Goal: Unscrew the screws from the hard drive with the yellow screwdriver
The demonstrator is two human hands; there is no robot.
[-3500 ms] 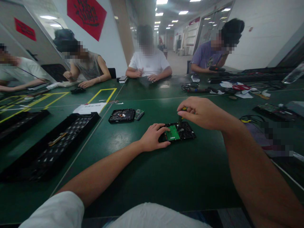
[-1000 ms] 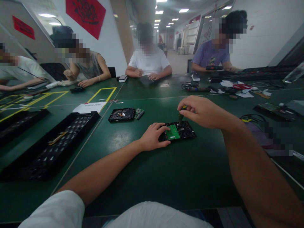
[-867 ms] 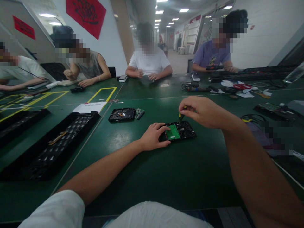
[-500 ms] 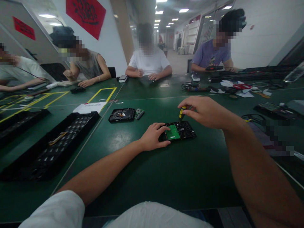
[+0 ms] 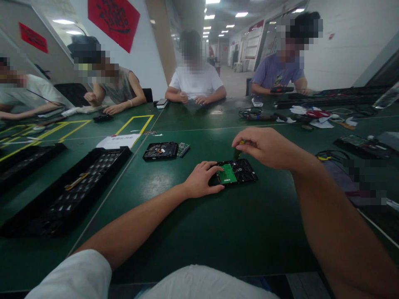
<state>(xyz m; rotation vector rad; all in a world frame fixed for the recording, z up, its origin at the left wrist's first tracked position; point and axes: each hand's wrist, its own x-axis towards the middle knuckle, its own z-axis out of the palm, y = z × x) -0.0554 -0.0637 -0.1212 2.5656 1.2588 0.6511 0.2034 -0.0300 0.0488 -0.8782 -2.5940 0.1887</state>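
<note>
Head view: left hand (image 5: 202, 179) splayed on edge of drive (image 5: 245, 172), right hand (image 5: 264, 146) gripping probable screwdriver (image 5: 237, 154), table (image 5: 215, 232) stretching nearer.

Nothing readable; the red poster (image 5: 114, 23) and white sheet (image 5: 117, 141) seem to bear characters.

Near the centre of the frame are the wearer's two hands, left hand (image 5: 201, 179) and right hand (image 5: 260, 145), and one screwdriver (image 5: 237, 155). Two drives show around the middle: one drive (image 5: 246, 171) at centre, another (image 5: 157, 150) left of it, with one loose board (image 5: 183, 149). The left side has two trays (image 5: 99, 187) (image 5: 57, 149) and one printed sheet (image 5: 117, 142); the upper left, two red posters (image 5: 114, 23) (image 5: 33, 37). Four people (image 5: 34, 93) (image 5: 120, 85) (image 5: 195, 85) (image 5: 276, 72) sit along the top.
</note>
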